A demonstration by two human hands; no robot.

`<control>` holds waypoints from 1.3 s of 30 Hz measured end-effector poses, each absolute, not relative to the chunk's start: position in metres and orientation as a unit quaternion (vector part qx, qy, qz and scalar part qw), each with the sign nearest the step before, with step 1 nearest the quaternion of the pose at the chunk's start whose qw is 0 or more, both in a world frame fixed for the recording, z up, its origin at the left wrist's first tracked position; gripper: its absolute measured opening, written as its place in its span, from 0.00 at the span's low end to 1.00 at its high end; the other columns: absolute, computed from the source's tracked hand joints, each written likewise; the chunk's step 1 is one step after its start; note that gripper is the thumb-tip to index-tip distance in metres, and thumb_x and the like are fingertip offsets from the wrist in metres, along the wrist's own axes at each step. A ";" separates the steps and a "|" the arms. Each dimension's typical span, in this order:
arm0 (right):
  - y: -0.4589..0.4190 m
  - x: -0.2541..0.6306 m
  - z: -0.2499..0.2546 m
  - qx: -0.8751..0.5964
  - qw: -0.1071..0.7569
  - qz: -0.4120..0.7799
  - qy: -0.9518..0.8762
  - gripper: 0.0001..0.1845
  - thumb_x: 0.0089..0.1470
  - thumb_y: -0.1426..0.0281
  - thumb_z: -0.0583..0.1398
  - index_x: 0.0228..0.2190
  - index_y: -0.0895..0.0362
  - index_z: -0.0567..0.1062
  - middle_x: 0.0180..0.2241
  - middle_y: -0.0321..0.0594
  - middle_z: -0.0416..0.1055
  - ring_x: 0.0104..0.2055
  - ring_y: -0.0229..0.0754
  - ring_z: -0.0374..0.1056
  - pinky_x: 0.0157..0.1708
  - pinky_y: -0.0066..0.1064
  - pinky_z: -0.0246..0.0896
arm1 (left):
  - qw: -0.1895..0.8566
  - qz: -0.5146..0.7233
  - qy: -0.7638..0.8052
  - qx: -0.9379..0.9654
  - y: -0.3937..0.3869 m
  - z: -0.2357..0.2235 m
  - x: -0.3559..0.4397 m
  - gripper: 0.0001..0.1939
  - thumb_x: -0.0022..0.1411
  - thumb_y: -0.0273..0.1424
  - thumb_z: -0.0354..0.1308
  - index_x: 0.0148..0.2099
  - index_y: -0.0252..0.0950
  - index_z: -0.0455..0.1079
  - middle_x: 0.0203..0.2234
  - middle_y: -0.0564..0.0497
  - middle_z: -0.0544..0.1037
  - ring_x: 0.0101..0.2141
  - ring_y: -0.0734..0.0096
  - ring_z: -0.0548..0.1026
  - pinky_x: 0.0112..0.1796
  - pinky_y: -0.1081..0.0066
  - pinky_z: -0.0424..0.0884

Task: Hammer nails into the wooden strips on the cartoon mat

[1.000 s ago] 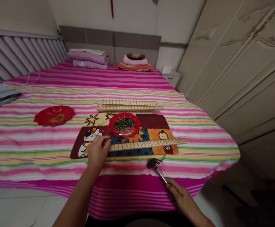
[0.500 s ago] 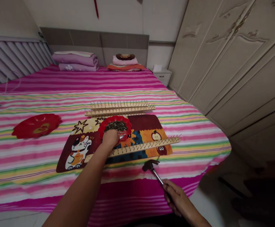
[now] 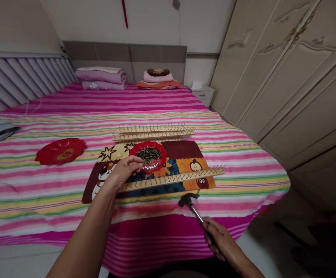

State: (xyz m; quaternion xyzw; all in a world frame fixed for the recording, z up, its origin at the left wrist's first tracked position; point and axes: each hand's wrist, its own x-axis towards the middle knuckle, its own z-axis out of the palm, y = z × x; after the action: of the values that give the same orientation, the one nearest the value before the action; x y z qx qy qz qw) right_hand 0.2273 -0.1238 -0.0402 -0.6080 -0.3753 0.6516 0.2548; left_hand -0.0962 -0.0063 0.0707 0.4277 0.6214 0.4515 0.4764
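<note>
My right hand (image 3: 218, 236) grips the dark handle of a claw hammer (image 3: 196, 212), its head over the bed's front part. At the left rim of a red scalloped bowl (image 3: 164, 156), my left hand (image 3: 126, 166) has its fingertips pinched together; what they hold is too small to make out. A heap of thin metal nails (image 3: 149, 153) fills the bowl. Just in front lies a wooden strip (image 3: 170, 179) with a row of nails standing along it, its left end partly behind my left hand. Both strip and bowl rest on a patterned mat (image 3: 179, 150).
Behind the bowl, more nail-studded wooden strips (image 3: 153, 135) lie together. A red lid-like dish (image 3: 60, 151) sits to the left on the striped bedspread (image 3: 54, 204). Folded bedding (image 3: 102, 78) is stacked by the headboard. A wardrobe (image 3: 277, 85) stands along the right.
My left hand has come out of the nail bowl and moved left to its rim, fingers pinched. The hammer stays in my right hand. The view has shifted slightly.
</note>
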 end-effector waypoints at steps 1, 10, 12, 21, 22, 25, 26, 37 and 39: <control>-0.124 0.227 -0.040 -0.611 0.255 0.648 -0.376 0.18 0.45 0.55 0.54 0.35 0.54 0.64 0.12 0.22 0.55 0.08 0.26 0.43 0.08 0.17 0.32 | 0.500 0.471 0.608 0.399 -0.016 0.073 -0.102 0.13 0.39 0.31 0.63 0.31 0.34 0.72 0.19 0.55 0.74 0.19 0.81 0.66 0.22 0.79 0.60; -0.123 0.228 -0.046 -0.619 0.240 0.639 -0.389 0.22 0.43 0.55 0.54 0.39 0.54 0.63 0.13 0.23 0.56 0.08 0.27 0.45 0.07 0.17 0.33 | 0.537 0.542 0.601 0.239 -0.090 0.056 -0.138 0.20 0.31 0.30 0.70 0.32 0.33 0.76 0.23 0.51 0.78 0.24 0.79 0.72 0.28 0.78 0.68; -0.124 0.227 -0.044 -0.620 0.242 0.638 -0.387 0.22 0.44 0.55 0.54 0.39 0.54 0.63 0.13 0.23 0.56 0.09 0.27 0.45 0.07 0.17 0.33 | 0.505 0.555 0.617 0.238 -0.094 0.043 -0.140 0.19 0.31 0.32 0.70 0.31 0.33 0.76 0.22 0.52 0.77 0.23 0.80 0.70 0.25 0.80 0.67; -0.125 0.226 -0.041 -0.619 0.246 0.642 -0.379 0.22 0.43 0.56 0.55 0.40 0.54 0.63 0.13 0.23 0.57 0.09 0.27 0.45 0.07 0.16 0.33 | 0.398 0.573 0.658 0.283 -0.080 0.014 -0.132 0.22 0.30 0.40 0.69 0.29 0.32 0.75 0.20 0.52 0.75 0.22 0.78 0.68 0.23 0.77 0.65; -0.125 0.226 -0.043 -0.617 0.246 0.643 -0.380 0.22 0.43 0.56 0.55 0.40 0.54 0.63 0.13 0.23 0.57 0.09 0.27 0.45 0.07 0.16 0.33 | 0.397 0.567 0.662 0.289 -0.080 0.015 -0.131 0.22 0.31 0.41 0.68 0.29 0.32 0.75 0.20 0.52 0.75 0.22 0.78 0.68 0.23 0.77 0.65; -0.123 0.229 -0.047 -0.618 0.237 0.647 -0.379 0.23 0.43 0.55 0.54 0.40 0.54 0.63 0.13 0.23 0.57 0.08 0.27 0.45 0.07 0.16 0.33 | 0.413 0.544 0.667 0.297 -0.080 0.017 -0.130 0.22 0.31 0.41 0.68 0.29 0.31 0.74 0.18 0.53 0.73 0.19 0.79 0.66 0.21 0.77 0.64; -0.122 0.230 -0.048 -0.619 0.233 0.647 -0.380 0.23 0.43 0.55 0.54 0.40 0.54 0.63 0.13 0.23 0.57 0.08 0.27 0.45 0.06 0.16 0.33 | 0.422 0.538 0.667 0.296 -0.080 0.018 -0.130 0.22 0.31 0.41 0.68 0.29 0.31 0.74 0.17 0.54 0.73 0.18 0.80 0.66 0.21 0.77 0.63; -0.122 0.231 -0.049 -0.616 0.227 0.651 -0.382 0.22 0.44 0.55 0.55 0.39 0.53 0.64 0.13 0.24 0.57 0.09 0.27 0.46 0.07 0.16 0.34 | 0.423 0.529 0.674 0.294 -0.074 0.010 -0.132 0.20 0.32 0.40 0.67 0.27 0.31 0.73 0.17 0.54 0.72 0.17 0.80 0.65 0.19 0.76 0.62; -0.122 0.231 -0.049 -0.623 0.226 0.647 -0.379 0.22 0.43 0.55 0.55 0.39 0.53 0.65 0.13 0.24 0.57 0.09 0.27 0.46 0.07 0.16 0.34 | 0.421 0.521 0.675 0.308 -0.073 0.010 -0.132 0.19 0.33 0.40 0.67 0.27 0.31 0.73 0.16 0.55 0.71 0.17 0.80 0.64 0.19 0.76 0.61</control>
State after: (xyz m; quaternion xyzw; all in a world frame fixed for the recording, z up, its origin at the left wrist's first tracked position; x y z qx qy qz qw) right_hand 0.2308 -0.1216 -0.0488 -0.6226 -0.3787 0.6466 0.2255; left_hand -0.1322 -0.0731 0.0101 0.3084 0.6751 0.5210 0.4214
